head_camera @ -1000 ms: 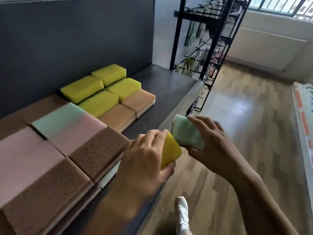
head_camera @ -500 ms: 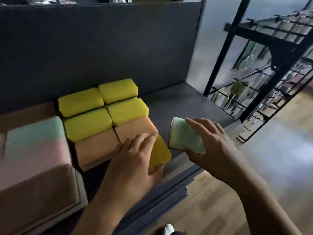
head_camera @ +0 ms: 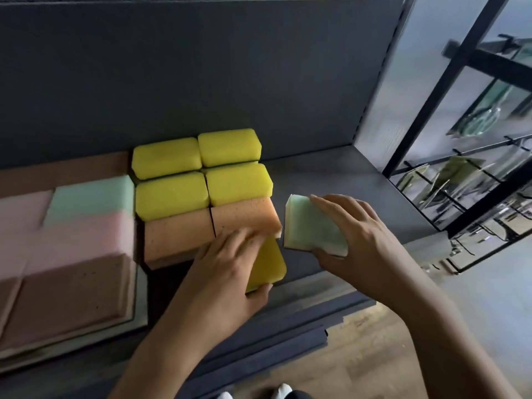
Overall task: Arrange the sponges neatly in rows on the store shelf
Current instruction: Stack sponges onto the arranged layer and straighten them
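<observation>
My left hand (head_camera: pixel 227 272) grips a yellow sponge (head_camera: pixel 269 264) just in front of the right orange sponge (head_camera: pixel 244 217), low over the dark shelf (head_camera: pixel 331 180). My right hand (head_camera: pixel 359 240) holds a pale green sponge (head_camera: pixel 308 228) to the right of the orange row, close above the shelf. Behind the two orange sponges lie several yellow sponges (head_camera: pixel 198 171) in two rows against the back wall.
Large pink (head_camera: pixel 74 234), mint green (head_camera: pixel 92 197) and brown (head_camera: pixel 69 286) sponge blocks fill the shelf's left part. The shelf surface to the right of the small sponges is bare. A black wire rack (head_camera: pixel 466 168) with hanging goods stands at the right. Wooden floor lies below.
The view has swung left and closer to the shelf. Both hands have carried their sponges from over the floor edge in over the shelf, beside the orange sponges.
</observation>
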### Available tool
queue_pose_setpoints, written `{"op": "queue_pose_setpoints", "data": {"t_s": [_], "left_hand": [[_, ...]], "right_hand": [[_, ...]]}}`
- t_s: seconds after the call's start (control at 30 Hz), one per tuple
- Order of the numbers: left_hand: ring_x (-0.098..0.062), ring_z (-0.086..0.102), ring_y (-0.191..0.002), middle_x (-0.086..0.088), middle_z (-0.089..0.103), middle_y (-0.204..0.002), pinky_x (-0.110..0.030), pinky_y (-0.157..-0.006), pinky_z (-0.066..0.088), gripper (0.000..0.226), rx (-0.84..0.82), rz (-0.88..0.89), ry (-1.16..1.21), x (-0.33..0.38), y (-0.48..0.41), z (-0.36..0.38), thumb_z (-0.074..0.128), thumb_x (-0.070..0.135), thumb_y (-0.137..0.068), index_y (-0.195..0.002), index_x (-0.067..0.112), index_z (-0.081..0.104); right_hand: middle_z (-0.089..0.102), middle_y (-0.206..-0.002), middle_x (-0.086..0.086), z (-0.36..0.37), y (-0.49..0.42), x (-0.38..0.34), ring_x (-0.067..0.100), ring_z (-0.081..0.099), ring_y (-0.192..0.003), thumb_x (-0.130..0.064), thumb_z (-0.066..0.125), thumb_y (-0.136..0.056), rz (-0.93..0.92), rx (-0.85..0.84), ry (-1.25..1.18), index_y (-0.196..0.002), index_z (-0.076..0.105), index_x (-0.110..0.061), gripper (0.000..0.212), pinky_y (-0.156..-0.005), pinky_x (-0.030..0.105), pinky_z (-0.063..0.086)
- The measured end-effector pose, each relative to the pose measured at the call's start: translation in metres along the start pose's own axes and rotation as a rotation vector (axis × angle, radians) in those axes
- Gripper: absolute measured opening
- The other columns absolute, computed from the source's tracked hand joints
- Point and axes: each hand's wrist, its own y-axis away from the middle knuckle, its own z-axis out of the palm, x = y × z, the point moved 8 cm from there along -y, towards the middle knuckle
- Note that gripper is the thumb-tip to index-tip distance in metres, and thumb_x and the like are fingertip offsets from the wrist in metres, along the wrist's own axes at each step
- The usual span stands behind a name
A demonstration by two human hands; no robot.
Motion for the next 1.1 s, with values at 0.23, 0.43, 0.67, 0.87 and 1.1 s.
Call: {"op": "queue_pose_setpoints", "data": {"t_s": [0.23,0.43,0.67,0.87,1.1], "left_hand": [[-0.013,0.045,-0.122,0.010,0.044,-0.134,-0.036,-0.098,0.046,0.071,0.005,0.043,0.008,0.002,0.003,0.002,0.072,0.041,-0.075,-0.139,0.029,0.043],[-0.014,0.046,-0.125,0.005,0.047,-0.140,-0.035,-0.102,0.043,0.071,0.103,0.002,0.102,-0.012,0.007,-0.020,0.062,0.051,-0.079,-0.140,0.019,0.044],[0.005,0.023,-0.129,0.008,0.033,-0.151,-0.025,-0.107,0.028,0.091,0.111,-0.001,0.152,-0.031,0.010,-0.052,0.067,0.051,-0.077,-0.152,0.021,0.024],[0.008,0.030,-0.123,0.018,0.034,-0.148,-0.012,-0.100,0.031,0.091,0.092,-0.023,0.223,-0.049,0.025,-0.069,0.064,0.053,-0.075,-0.152,0.029,0.024],[0.011,0.037,-0.118,0.021,0.043,-0.137,0.006,-0.089,0.028,0.085,0.114,-0.068,0.285,-0.071,0.041,-0.081,0.054,0.063,-0.068,-0.144,0.028,0.039]], "right_hand": [[0.051,-0.139,-0.004,-0.008,0.003,-0.014,0.023,0.047,-0.124,-0.035,0.080,-0.076,-0.026,-0.001,0.017,-0.146,0.043,-0.024,0.079,-0.095,0.044,0.050],[0.050,-0.141,-0.005,-0.012,-0.005,-0.034,0.022,0.047,-0.128,-0.035,0.080,-0.077,-0.061,-0.017,0.018,-0.146,0.042,-0.026,0.079,-0.099,0.047,0.048],[0.050,-0.143,-0.009,-0.005,-0.023,-0.085,0.015,0.048,-0.130,-0.056,0.068,-0.081,-0.160,-0.110,-0.011,-0.142,0.041,-0.027,0.072,-0.100,0.040,0.049],[0.050,-0.143,-0.012,0.003,-0.033,-0.118,0.011,0.047,-0.128,-0.062,0.061,-0.080,-0.261,-0.151,-0.009,-0.137,0.044,-0.029,0.069,-0.100,0.033,0.048],[0.046,-0.147,-0.006,0.016,-0.042,-0.149,0.016,0.044,-0.133,-0.059,0.062,-0.085,-0.392,-0.164,0.031,-0.139,0.047,-0.028,0.064,-0.106,0.038,0.044]]}}
